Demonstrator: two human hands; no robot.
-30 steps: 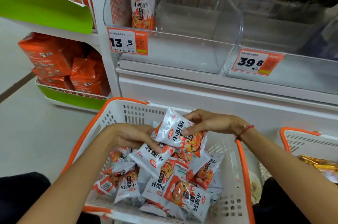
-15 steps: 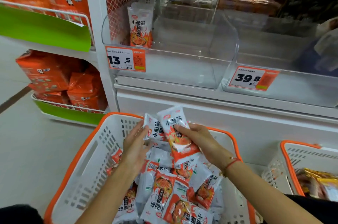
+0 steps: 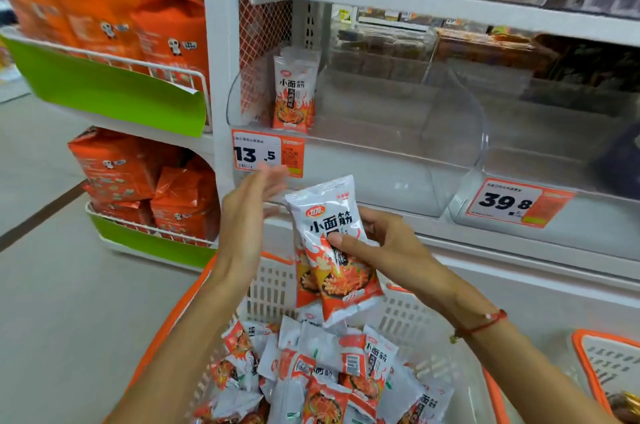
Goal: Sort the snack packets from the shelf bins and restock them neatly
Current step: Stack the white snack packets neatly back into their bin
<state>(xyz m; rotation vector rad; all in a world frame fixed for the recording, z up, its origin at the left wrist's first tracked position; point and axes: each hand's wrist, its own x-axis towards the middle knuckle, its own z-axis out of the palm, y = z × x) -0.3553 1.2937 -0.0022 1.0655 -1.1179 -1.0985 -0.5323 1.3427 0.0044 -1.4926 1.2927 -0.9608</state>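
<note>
My right hand [image 3: 384,247] grips white-and-orange snack packets [image 3: 329,247], two as far as I can tell, upright above the basket, thumb across the front one. My left hand [image 3: 247,215] is raised beside them with straight fingers, holding nothing, just below the 13.5 price tag [image 3: 267,154]. A white basket with orange rim [image 3: 270,288] below holds several loose packets [image 3: 322,375] of the same kind. In the clear shelf bin [image 3: 398,153] a few matching packets [image 3: 294,94] stand upright at its left end.
A second clear bin [image 3: 554,181] with a 39.8 tag [image 3: 516,203] sits to the right. Another orange-rimmed basket [image 3: 602,364] is at the lower right. Orange snack bags [image 3: 145,181] fill the side rack on the left. Grey floor lies at the left.
Both hands rose from the basket toward the shelf bin. My right hand lifted the packets upright; my left hand let go and opened beside them. The view tilted upward.
</note>
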